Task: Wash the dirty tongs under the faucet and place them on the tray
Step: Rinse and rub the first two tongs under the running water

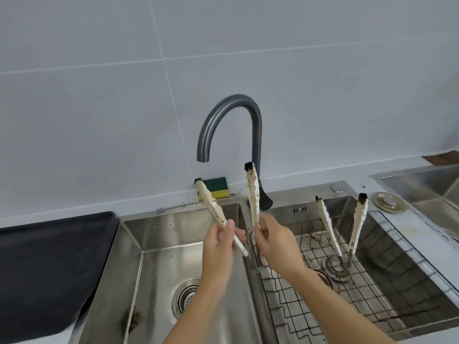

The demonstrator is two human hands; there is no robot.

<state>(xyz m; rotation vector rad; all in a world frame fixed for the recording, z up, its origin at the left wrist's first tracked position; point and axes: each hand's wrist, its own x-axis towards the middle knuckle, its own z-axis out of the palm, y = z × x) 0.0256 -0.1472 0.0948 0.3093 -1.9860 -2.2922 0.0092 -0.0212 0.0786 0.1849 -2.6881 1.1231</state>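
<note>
My left hand (218,242) and right hand (275,244) each curl around one arm of the dirty tongs (253,197). The two stained white arms are held spread apart, blackened tips up, above the divider of the sink (161,244) and near the spout of the faucet (233,100). A second pair of tongs (327,224) stands tips-up in the wire basket (298,306) in the right basin. The black tray (49,256) lies on the counter left of the sink, and a sponge (218,187) rests against the wall.
</note>
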